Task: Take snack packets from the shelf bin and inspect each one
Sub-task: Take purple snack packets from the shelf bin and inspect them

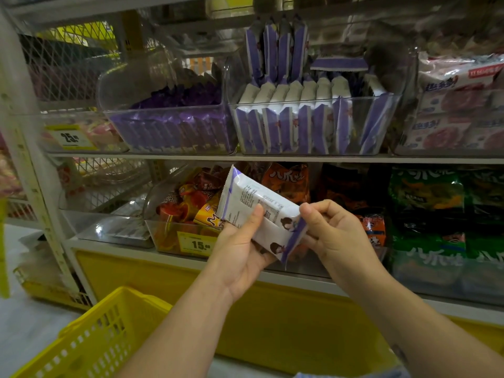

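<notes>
light: dim, even | glare: clear bins (313,124) (upper shelf) | edges: bowed, soft

**White Shelves, Yellow Below**

A white metal shelf rack (272,157) fills the view. Wire mesh (68,66) backs it on the left. A yellow panel (163,276) runs under the lowest shelf. A yellow basket (90,345) shows low on the left, by the pale floor (27,323).

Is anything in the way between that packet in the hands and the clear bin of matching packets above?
Nothing visible does. The left hand and right hand hold the white-and-purple packet in open air before the lower shelf, below the clear bin.
</notes>
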The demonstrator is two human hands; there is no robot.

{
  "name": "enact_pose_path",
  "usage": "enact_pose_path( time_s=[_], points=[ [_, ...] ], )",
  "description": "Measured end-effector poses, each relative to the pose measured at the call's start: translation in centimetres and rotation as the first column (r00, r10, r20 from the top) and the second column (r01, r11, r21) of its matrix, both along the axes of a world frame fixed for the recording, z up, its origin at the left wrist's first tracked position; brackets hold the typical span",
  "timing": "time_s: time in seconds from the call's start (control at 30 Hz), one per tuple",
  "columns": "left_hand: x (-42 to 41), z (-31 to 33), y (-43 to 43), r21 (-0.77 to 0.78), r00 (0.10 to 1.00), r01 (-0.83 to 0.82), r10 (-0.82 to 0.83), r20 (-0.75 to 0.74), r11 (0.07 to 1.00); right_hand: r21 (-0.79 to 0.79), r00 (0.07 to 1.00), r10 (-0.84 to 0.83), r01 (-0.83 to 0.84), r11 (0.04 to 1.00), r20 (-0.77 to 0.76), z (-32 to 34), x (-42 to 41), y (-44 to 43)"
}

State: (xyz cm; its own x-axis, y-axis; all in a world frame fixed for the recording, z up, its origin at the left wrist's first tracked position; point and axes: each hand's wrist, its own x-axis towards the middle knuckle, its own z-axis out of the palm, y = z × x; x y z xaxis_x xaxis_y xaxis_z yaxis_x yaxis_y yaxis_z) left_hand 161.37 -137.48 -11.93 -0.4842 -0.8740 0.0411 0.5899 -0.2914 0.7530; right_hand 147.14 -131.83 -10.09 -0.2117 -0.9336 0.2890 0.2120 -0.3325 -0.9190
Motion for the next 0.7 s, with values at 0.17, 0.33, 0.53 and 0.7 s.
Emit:
enact_pose_path(
  time_s=[0.17, 0.33, 0.53, 0.7],
  points=[
    [0.41, 0.25, -0.12, -0.002, 0.999, -0.036, 0.036, -0.018, 0.999, -0.018, 0.998, 0.051, -0.05, 0.999, 0.033, -0.07, -0.59, -0.24],
    [0.39, 0.32, 0.05, -0.038, 0.998, -0.064, 0.065, 0.023, 0.997, -0.015, 1.0, 0.001, 0.0, 1.0, 0.021, -0.16, -0.72, -0.4],
    [0.28, 0.45, 0.27, -0.107, 0.951, -0.152, 0.175, 0.254, 0.983, 0.004, 0.995, -0.096, 0.096, 0.995, -0.024, -0.38, -0.87, -0.49],
    [0.78, 0.18, -0.13, -0.054, 0.924, -0.095, 0.109, 0.367, 0.994, -0.116, 0.917, -0.219, 0.19, 0.975, -0.334, -0.56, -0.6, -0.17]
  ],
)
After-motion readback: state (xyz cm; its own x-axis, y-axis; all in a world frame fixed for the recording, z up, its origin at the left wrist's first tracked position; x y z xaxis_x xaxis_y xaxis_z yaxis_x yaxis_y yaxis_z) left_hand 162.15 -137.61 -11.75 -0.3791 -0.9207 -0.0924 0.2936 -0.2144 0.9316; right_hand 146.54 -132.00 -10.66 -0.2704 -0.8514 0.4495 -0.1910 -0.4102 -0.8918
